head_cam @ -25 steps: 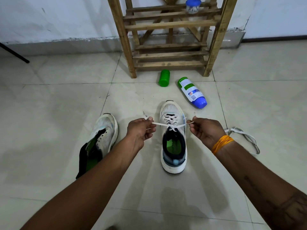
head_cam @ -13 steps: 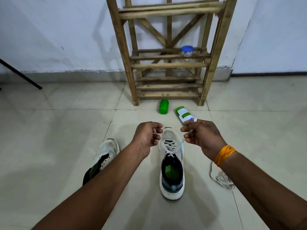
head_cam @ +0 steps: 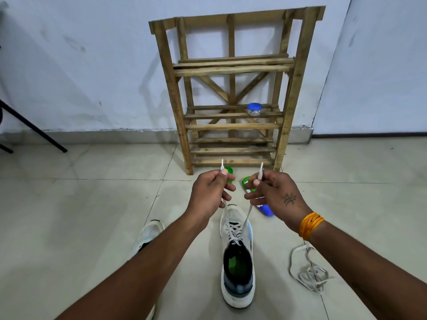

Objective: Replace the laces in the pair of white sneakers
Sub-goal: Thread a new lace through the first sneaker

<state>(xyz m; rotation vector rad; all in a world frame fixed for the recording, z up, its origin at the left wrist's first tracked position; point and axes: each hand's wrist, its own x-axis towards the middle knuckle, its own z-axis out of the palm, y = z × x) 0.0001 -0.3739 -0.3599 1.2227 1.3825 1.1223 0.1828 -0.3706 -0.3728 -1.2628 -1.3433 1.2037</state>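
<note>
Head view, nearest first: the laced sneaker (head_cam: 238, 255) stands on the tiled floor (head_cam: 80, 227) between your forearms, heel toward you, with the lace (head_cam: 245, 218) crossed through its eyelets. The second sneaker (head_cam: 149, 234) lies to its left, partly hidden under your left arm, and you can't tell from here whether it is laced. A loose lace (head_cam: 308, 271) lies in a heap on the floor to the right.

Above the toe, your left hand (head_cam: 211, 196) and right hand (head_cam: 275, 194) each pinch one end of the lace between thumb and fingers, the tips poking up past your knuckles, the other fingers loosely curled. You seem to be evening the two ends. Pull both up with equal tension, compare the tips side by side, and feed slack through the crossings if one side runs longer. Keep the shoe planted so it doesn't lift.

Beyond your hands lie a green cap (head_cam: 230, 174) and a bottle (head_cam: 261, 204), then a wooden rack (head_cam: 233, 68) against the wall, with a small jar (head_cam: 254, 109) on it.
</note>
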